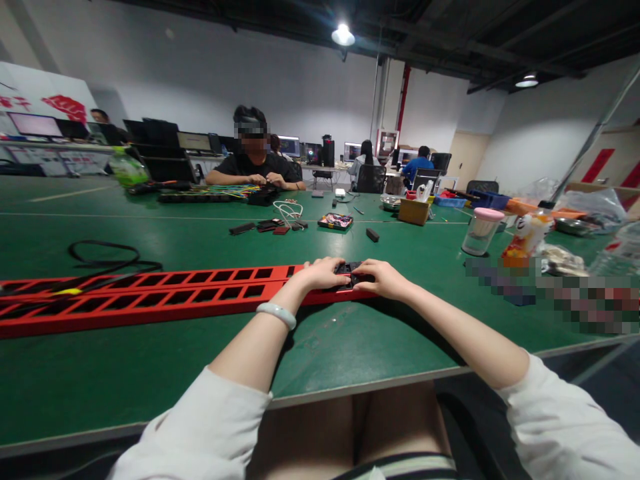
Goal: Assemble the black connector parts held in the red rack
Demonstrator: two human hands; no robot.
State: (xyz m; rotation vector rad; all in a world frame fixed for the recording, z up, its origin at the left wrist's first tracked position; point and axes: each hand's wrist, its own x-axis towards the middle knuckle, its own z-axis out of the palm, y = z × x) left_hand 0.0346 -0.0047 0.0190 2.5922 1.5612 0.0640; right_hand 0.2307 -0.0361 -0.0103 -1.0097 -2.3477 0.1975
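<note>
Two long red slotted rails (150, 293) lie side by side on the green table (350, 347), running from the left edge to the middle. At their right end my left hand (323, 273) and my right hand (383, 279) both press on a small black part (350, 269) seated on the rails. The fingers of both hands curl over it, hiding most of it. A pale bangle (277, 313) circles my left wrist.
A black cable (105, 257) loops over the rails at left. Small black pieces (270, 227), a tray (335, 221), a black block (373, 235), a pink-lidded jar (480, 232) and bags lie beyond. A person (255, 163) works across the table.
</note>
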